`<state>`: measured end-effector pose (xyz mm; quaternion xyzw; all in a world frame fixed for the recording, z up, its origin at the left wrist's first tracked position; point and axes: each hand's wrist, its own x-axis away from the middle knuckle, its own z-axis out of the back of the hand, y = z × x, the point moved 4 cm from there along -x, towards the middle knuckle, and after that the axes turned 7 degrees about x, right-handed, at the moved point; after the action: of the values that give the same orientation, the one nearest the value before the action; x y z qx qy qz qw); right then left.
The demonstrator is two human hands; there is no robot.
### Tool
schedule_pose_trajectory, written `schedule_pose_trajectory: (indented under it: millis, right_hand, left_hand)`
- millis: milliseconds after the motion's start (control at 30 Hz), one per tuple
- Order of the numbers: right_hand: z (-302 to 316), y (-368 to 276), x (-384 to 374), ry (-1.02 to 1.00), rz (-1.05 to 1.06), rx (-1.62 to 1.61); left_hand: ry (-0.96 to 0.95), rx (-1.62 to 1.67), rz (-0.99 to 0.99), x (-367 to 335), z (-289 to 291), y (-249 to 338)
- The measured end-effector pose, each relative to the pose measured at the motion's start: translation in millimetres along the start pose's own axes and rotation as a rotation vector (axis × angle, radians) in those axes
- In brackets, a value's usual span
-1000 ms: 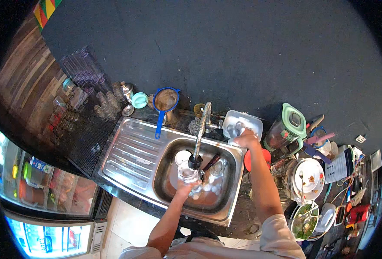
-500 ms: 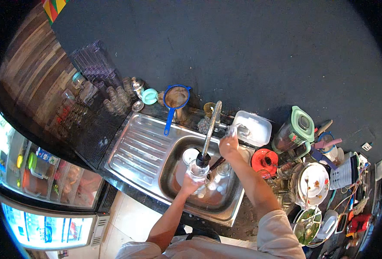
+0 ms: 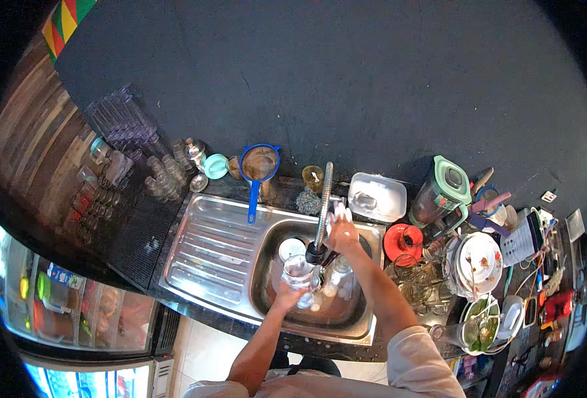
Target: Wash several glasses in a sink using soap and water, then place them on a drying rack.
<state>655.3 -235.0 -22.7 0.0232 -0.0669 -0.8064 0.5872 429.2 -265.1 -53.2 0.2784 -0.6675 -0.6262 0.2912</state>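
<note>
My left hand [image 3: 289, 296] grips a clear drinking glass [image 3: 298, 266] over the sink basin [image 3: 277, 312], its mouth close beside the black nozzle [image 3: 315, 253] of the spring-necked faucet [image 3: 328, 192]. Whether water is running cannot be made out. White suds coat the fingers of my right hand [image 3: 342, 230], which are stretched out just right of the faucet neck, near the tap's base; nothing shows in them. A white cup [image 3: 292, 249] and more glassware [image 3: 340, 270] sit in the basin, partly hidden by my hands and the faucet.
A blue-rimmed strainer [image 3: 259, 164] rests behind the ribbed drainboard [image 3: 207, 249]. Behind the basin are a steel scourer [image 3: 308, 199] and a clear plastic tub [image 3: 377, 197]. Rightward stand a red dish [image 3: 394, 247], a green-lidded blender jug [image 3: 439, 192], dirty glasses [image 3: 426, 285] and stacked plates [image 3: 479, 262].
My right hand has drawn back slightly from the tap, its sudsy fingers now showing. The left hand keeps hold of the glass, now a little lower beside the nozzle. The whole view has shifted.
</note>
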Motion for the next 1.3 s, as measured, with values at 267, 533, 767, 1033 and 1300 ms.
schedule_pose_trajectory:
  millis: [267, 533, 767, 1033, 1300]
  right_hand:
    - [4, -41, 45, 0.527, -0.354, -1.864]
    - [-10, -121, 82, 0.545, -0.785, -1.639]
    - [-17, -115, 61, 0.37, -0.75, -2.401]
    - [-35, -133, 15, 0.208, -0.166, -3.369]
    - [-27, -92, 88, 0.271, -0.477, -1.169]
  left_hand:
    - [0.178, 0.489, 0.381, -14, 17, -37]
    - [0.17, 0.808, 0.48, -43, 31, -60]
    - [0.14, 0.9, 0.469, -54, 23, -35]
    - [0.189, 0.843, 0.349, -62, 30, -18]
    - [0.185, 0.959, 0.539, -53, 6, -26]
